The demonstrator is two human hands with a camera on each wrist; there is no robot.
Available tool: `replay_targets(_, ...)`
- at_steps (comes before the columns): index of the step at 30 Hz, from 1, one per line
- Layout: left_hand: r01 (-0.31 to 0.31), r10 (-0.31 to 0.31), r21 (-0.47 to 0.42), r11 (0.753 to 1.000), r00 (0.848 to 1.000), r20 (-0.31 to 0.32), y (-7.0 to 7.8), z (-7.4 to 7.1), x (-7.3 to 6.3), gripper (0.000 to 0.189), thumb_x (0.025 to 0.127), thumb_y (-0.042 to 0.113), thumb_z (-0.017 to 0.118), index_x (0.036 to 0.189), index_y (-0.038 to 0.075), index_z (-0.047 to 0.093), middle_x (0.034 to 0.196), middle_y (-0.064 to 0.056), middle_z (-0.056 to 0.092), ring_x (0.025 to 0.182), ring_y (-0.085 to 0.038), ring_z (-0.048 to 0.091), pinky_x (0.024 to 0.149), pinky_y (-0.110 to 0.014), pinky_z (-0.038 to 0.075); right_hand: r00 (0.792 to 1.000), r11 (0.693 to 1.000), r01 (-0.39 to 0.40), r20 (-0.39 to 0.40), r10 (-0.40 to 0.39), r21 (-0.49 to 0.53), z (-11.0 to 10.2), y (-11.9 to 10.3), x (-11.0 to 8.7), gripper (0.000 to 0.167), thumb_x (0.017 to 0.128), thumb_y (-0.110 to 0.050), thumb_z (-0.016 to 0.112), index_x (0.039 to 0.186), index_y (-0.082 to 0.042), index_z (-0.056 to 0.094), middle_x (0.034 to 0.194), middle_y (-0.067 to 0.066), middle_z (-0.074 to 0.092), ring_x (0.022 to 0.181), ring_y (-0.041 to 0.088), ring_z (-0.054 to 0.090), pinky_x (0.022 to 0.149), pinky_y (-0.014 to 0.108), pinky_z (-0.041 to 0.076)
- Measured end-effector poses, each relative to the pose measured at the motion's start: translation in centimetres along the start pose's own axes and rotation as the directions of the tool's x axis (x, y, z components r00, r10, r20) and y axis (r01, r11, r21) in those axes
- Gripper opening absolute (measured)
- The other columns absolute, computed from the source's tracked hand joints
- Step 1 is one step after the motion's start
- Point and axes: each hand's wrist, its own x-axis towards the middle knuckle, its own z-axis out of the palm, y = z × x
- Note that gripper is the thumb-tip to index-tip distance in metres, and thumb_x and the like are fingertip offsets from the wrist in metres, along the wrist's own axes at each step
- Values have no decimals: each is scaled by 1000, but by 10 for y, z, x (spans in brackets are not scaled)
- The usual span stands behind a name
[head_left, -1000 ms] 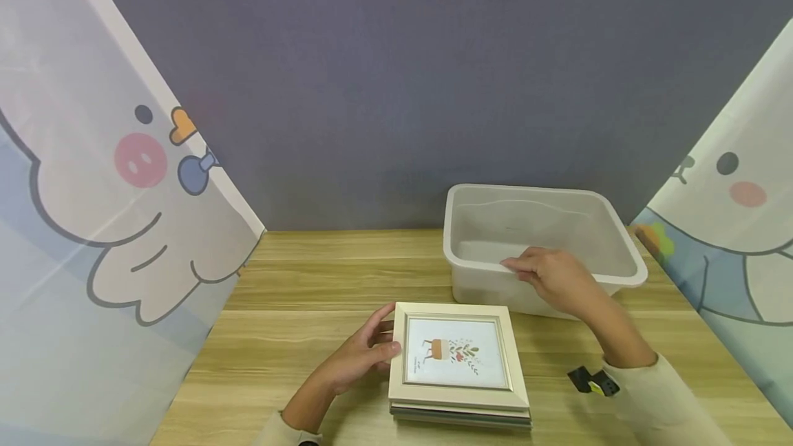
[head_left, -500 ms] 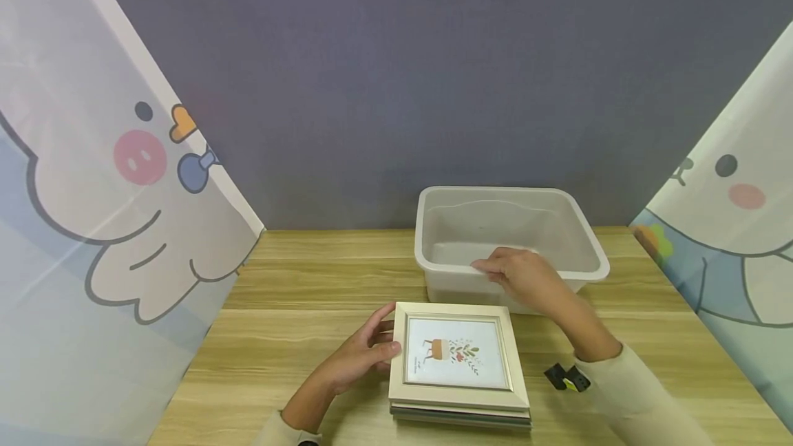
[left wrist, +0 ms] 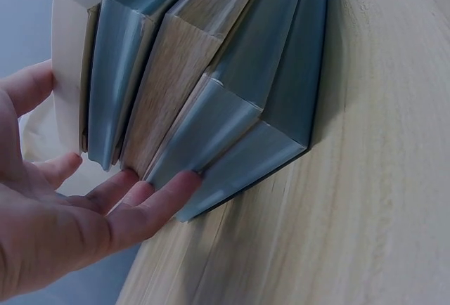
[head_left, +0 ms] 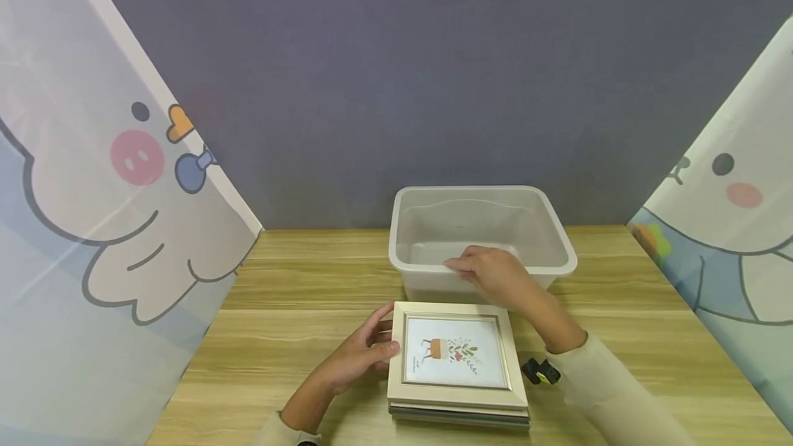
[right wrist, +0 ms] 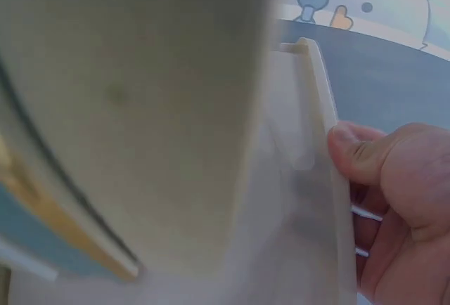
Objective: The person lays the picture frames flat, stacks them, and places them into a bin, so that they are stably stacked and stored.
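A pale grey plastic bin (head_left: 430,283) stands at the back of the table. My right hand (head_left: 498,279) grips its front rim, with the thumb over the wall in the right wrist view. In front of the bin lies a stack of several picture frames (left wrist: 204,59), blue, wooden and cream. The top one, a cream picture frame (head_left: 455,395), shows a drawing of a plant. My left hand (head_left: 352,362) rests against the stack's left side, its spread fingers touching the frame edges. In the right wrist view, large blurred frame edges fill the left part.
The wood-grain table (head_left: 297,274) meets a dark grey back panel (head_left: 396,88). Panels printed with cartoon animals (head_left: 130,157) flank the table left and right. A small black device (head_left: 541,371) is at the right sleeve, just right of the frame stack.
My right hand has slid the bin to the left, from the right side to directly behind the frame stack. The left hand and the stack have stayed in place.
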Motion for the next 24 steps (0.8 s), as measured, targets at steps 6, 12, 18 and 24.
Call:
replay_targets(6, 0, 0, 7, 1000, 1000, -3, 1, -1, -2, 80, 101, 27, 63, 164, 23, 16, 159, -26, 30, 136, -34, 41, 91, -41, 56, 999, 999, -22, 38, 21, 26, 2, -5, 5, 31, 90, -11, 75, 120, -17, 77, 96, 0, 76, 81, 16, 69, 71, 34, 57)
replay_targets(12, -1, 1, -3, 1000, 1000, 5, 0, 1, 0, 80, 101, 28, 64, 165, 23, 15, 159, -25, 31, 137, -35, 42, 91, -41, 56, 997, 999, -36, -74, 38, 18, 5, -6, -11, 37, 91, -12, 74, 127, -10, 71, 120, 12, 71, 115, 34, 65, 99, 51, 53)
replay_targets(18, -1, 1, -10, 1000, 1000, 0, -1, 0, 0, 80, 100, 28, 64, 165, 25, 16, 160, -25, 31, 137, -35, 42, 91, -40, 56, 898, 991, 104, -436, -56, 87, -2, -7, -36, 29, 81, 1, 75, 109, -6, 75, 115, 15, 70, 117, 39, 60, 115, 33, 41)
replay_targets(24, -2, 2, -7, 1000, 1000, -3, -1, -1, -2, 83, 99, 32, 66, 165, 25, 16, 159, -25, 31, 137, -35, 42, 92, -40, 56, 911, 966, 40, -407, 70, 257, -12, -7, -77, 30, 85, 3, 73, 112, -10, 75, 114, 5, 72, 109, 14, 64, 102, 7, 41)
